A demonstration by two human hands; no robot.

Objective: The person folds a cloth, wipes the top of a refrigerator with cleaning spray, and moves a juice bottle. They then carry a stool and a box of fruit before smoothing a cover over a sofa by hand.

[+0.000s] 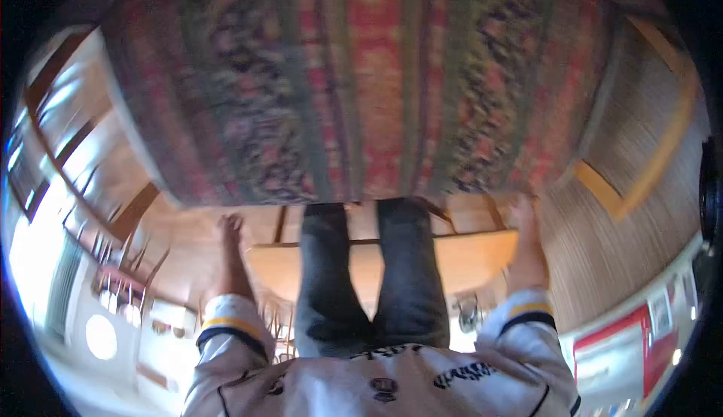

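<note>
A patterned tablecloth (380, 78) with red, green and dark floral stripes covers the table in front of me. My left hand (231, 229) is just short of the cloth's near edge on the left, above the floor. Its fingers look loosely bent but are blurred. On the other side, my right hand (525, 207) overlaps the cloth's near right corner, and its fingers are smeared. No object shows in either hand. Between my arms is a light wooden chair seat (474, 257), with my legs in dark trousers (410, 266) over it.
Wooden chairs stand at both sides of the table, one at the left (135, 210) and one at the right (599, 187). Farther back are a bright window (38, 244) at the left and a red-framed panel (610, 349) at the lower right.
</note>
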